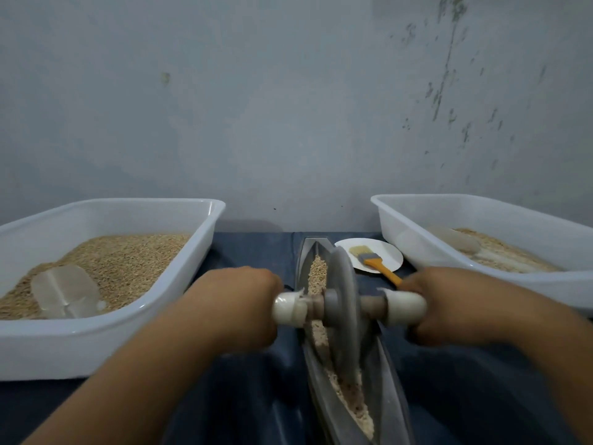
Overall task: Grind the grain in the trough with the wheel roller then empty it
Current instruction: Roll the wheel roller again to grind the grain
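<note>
A long grey metal trough (390,399) runs away from me down the middle of the blue cloth. Pale grain (317,271) lies in its groove, whole at the far end and crushed near me. A grey wheel roller (343,303) stands upright in the groove about midway. My left hand (237,306) grips the white left handle (288,308). My right hand (449,306) grips the white right handle (404,308).
A white tub (106,345) of whole grain with a clear scoop (64,290) sits at the left. Another white tub (500,268) with ground grain sits at the right. A white plate (390,252) holds an orange-handled brush (375,261) behind the trough. A grey wall stands close behind.
</note>
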